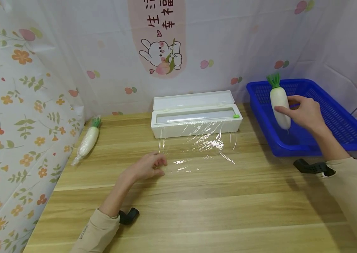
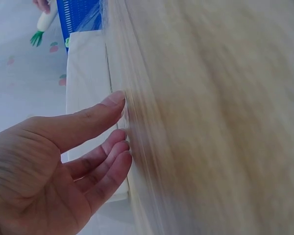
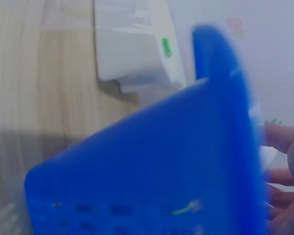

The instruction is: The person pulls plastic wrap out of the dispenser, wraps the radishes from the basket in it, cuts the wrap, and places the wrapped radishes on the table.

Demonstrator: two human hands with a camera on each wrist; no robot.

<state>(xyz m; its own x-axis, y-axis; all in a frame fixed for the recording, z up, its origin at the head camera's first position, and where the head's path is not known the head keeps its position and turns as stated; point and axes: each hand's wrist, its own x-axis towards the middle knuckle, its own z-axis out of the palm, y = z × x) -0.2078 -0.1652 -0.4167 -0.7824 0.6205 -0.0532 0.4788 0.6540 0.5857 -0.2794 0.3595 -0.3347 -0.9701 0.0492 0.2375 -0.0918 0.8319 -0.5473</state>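
My right hand (image 1: pixel 306 112) grips a white radish (image 1: pixel 280 105) with green leaf stubs, held over the blue basket (image 1: pixel 262 123). In the right wrist view the basket wall hides most of that radish. A sheet of clear cling film (image 1: pixel 203 151) comes out of the white dispenser box (image 1: pixel 197 128) and lies forward over the wood table. Beside the film's left edge is my left hand (image 1: pixel 145 167), its fingers loosely bent. The left wrist view shows a gap between the thumb (image 2: pixel 95 115) and the other fingers, their tips right at the film.
A second radish (image 1: pixel 90 140), wrapped in clear film, lies at the table's far left. The dispenser's lid (image 1: pixel 194 101) stands raised at the back, with a green slider (image 1: pixel 236 116) at its right end. A printed cloth (image 1: pixel 102 42) hangs behind the table.
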